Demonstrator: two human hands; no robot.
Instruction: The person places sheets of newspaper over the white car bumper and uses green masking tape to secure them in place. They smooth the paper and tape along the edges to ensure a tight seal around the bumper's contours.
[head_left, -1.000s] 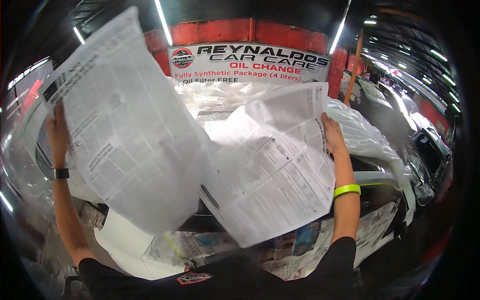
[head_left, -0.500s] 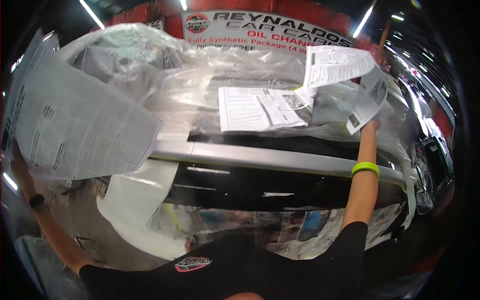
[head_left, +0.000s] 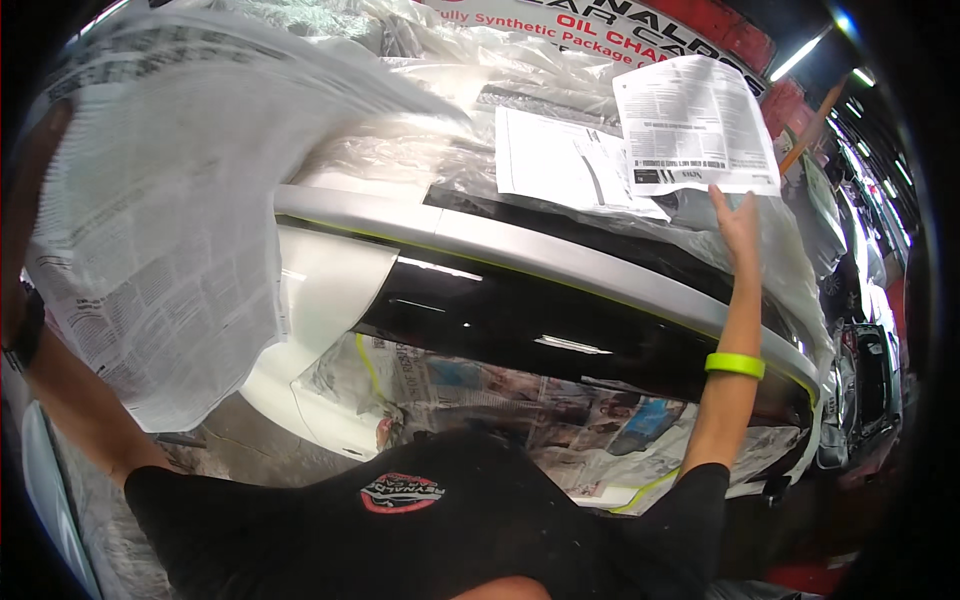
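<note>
My left hand (head_left: pixel 35 175) is raised at the far left and grips a large, blurred newspaper sheet (head_left: pixel 170 230) that hangs in front of the car's left side. My right hand (head_left: pixel 738 222), on an arm with a green wristband (head_left: pixel 735 363), reaches up to the right and holds the lower edge of a smaller newspaper sheet (head_left: pixel 690 125) against the clear plastic sheeting (head_left: pixel 400 150) over the car. A second sheet (head_left: pixel 565 160) lies flat on the plastic just left of it.
A black and silver car body panel (head_left: pixel 560 330) runs across the middle, white at its left end (head_left: pixel 330 290). Below it, taped newspaper masking (head_left: pixel 520 400) covers the lower part. A red and white banner (head_left: pixel 600 25) hangs behind. Another vehicle (head_left: pixel 860 380) stands at the right.
My view has tilted down and closer to the car. The large sheet in my left hand has swung up and inward. My right hand has moved left with its sheet, over the plastic.
</note>
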